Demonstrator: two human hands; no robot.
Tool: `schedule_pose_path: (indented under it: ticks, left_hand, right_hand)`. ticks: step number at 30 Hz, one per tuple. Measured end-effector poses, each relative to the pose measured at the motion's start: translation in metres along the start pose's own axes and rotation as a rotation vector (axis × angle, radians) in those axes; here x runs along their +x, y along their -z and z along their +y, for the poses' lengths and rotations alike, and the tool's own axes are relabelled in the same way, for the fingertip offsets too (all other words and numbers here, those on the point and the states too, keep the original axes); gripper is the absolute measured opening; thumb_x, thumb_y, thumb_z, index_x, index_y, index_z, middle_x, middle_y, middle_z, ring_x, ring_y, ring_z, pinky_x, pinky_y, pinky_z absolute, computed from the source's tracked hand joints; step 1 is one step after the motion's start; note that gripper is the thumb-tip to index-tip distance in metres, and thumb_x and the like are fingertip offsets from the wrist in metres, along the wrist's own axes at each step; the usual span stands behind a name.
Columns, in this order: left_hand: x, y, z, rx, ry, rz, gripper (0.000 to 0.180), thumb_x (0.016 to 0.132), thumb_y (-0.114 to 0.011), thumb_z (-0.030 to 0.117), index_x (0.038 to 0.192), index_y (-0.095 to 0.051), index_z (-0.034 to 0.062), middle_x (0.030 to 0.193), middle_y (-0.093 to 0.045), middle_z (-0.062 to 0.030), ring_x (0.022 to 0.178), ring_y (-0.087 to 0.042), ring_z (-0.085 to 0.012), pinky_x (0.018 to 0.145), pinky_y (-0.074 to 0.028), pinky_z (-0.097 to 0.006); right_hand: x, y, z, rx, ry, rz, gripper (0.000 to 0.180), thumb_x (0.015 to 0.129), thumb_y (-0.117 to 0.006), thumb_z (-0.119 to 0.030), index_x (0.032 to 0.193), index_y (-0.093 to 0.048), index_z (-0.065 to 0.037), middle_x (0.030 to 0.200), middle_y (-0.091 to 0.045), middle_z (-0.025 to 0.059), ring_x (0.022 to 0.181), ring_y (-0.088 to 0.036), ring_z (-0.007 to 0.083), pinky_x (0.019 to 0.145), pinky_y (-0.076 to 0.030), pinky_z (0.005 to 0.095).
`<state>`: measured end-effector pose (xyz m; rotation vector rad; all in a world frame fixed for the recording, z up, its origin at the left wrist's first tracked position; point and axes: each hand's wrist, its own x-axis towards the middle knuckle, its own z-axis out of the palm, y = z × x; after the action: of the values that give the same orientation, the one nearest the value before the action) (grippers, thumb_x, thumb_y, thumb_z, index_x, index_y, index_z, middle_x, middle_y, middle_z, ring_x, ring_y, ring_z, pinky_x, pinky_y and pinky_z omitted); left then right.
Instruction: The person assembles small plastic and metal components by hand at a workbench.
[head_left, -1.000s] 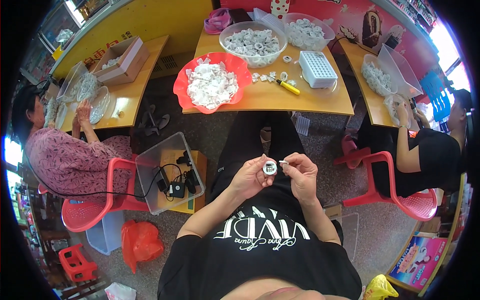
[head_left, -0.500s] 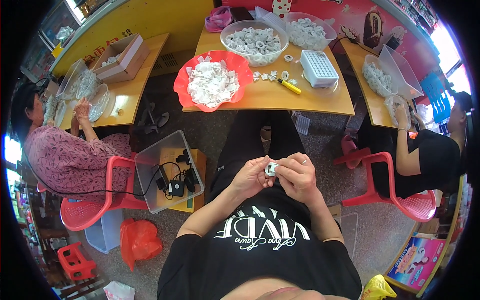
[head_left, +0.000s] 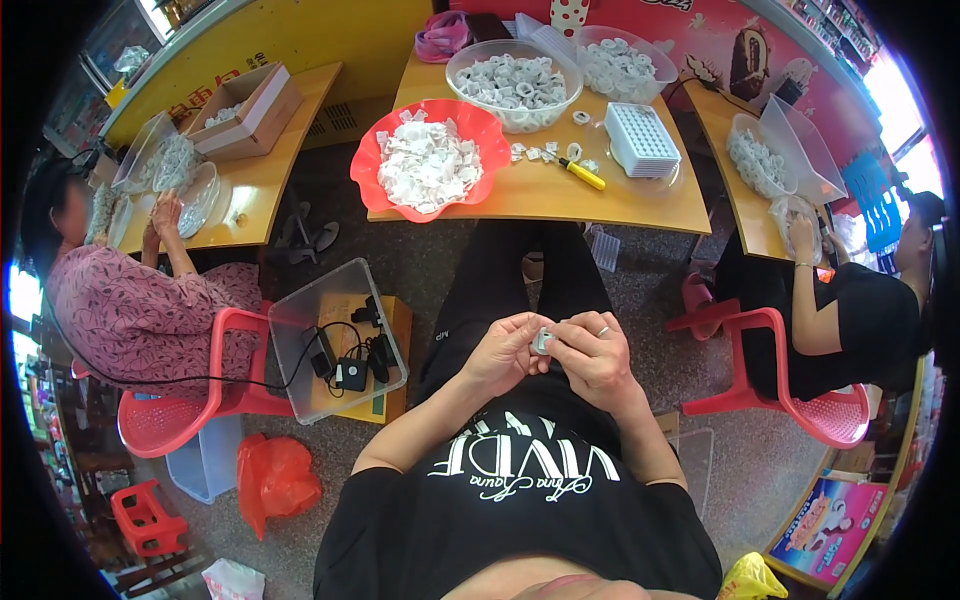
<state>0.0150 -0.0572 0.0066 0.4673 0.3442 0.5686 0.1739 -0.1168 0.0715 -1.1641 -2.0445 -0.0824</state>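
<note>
The small white part (head_left: 543,342) is a bit below centre of the frame, betw. both hands. Left hand (head_left: 507,352) pinches it w/ narrow fingers; right hand (head_left: 595,358) is also closed narrow on it, from the right side. It looks like hard plastic, prob. very light, stiff, a little slippery; edges may crack, so best hold is by outer rim w/ fingertips. Upper centre: red bowl (head_left: 368,180), smooth, wavy rim, w/ flat white pcs (head_left: 430,160); next to it, clear round bowl (head_left: 571,92) w/ white rings (head_left: 512,80). Yellow-handled tool (head_left: 588,177) lies on smooth wooden table (head_left: 600,207).
</note>
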Motion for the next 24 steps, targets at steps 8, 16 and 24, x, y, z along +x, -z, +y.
schedule_pose_path:
  ticks: [8,16,24]
  left_hand:
    - [0.001,0.002,-0.002,-0.013,-0.008,-0.01,0.025,0.095,-0.053,0.028,0.096,-0.058,0.0027,0.075,-0.061,-0.0051,0.06,-0.06,-0.0141,0.053,-0.048,-0.022]
    - [0.003,0.004,-0.006,-0.003,-0.035,-0.026,0.025,0.094,-0.055,0.028,0.094,-0.058,0.0033,0.078,-0.062,-0.0051,0.063,-0.06,-0.0138,0.055,-0.048,-0.022]
    - [0.003,0.003,-0.003,0.045,-0.047,0.033,0.023,0.093,-0.057,0.027,0.09,-0.058,0.0039,0.074,-0.062,-0.0048,0.062,-0.06,-0.0134,0.055,-0.048,-0.022]
  right_hand:
    - [-0.004,-0.003,0.002,0.055,-0.026,-0.012,0.022,0.061,-0.068,-0.005,0.084,-0.068,-0.007,0.094,-0.065,0.0043,0.08,-0.06,0.0197,0.065,-0.039,0.0319]
    - [-0.006,-0.003,0.01,0.23,-0.144,-0.039,0.017,0.064,-0.072,-0.004,0.081,-0.069,-0.007,0.1,-0.062,0.0114,0.086,-0.058,0.025,0.072,-0.042,0.035]
    - [0.004,0.005,0.005,0.084,-0.049,-0.138,0.022,0.059,-0.069,-0.001,0.08,-0.067,-0.008,0.086,-0.057,0.0037,0.079,-0.055,0.0205,0.067,-0.038,0.0339]
